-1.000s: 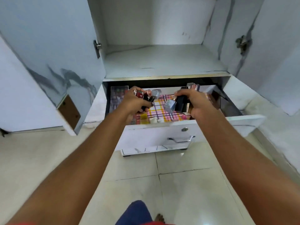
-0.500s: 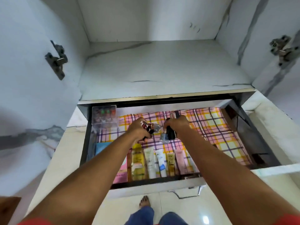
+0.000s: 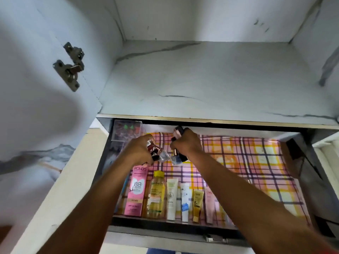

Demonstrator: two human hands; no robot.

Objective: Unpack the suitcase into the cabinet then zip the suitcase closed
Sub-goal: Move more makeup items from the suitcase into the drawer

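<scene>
Both my hands reach over the open cabinet drawer (image 3: 297, 180), which is lined with pink and yellow checked paper. My left hand (image 3: 139, 151) grips a bunch of small nail polish bottles (image 3: 156, 151), red, dark and clear ones. My right hand (image 3: 187, 143) holds more small bottles (image 3: 177, 157), with a pink and black cap sticking out above the fist. The two hands are close together over the drawer's back middle. The suitcase is out of view.
Along the drawer's front lie a pink Pond's BB cream box (image 3: 135, 191), a yellow Garnier bottle (image 3: 156, 193) and several tubes (image 3: 184, 200). A clear organiser box (image 3: 126, 130) sits in the back left corner. Above is a bare marble-look shelf (image 3: 201, 79); a door hinge (image 3: 70, 66) is at the left.
My view has moved closer and higher over the drawer. Both hands have gone deeper toward the drawer's back, still holding the small bottles.
</scene>
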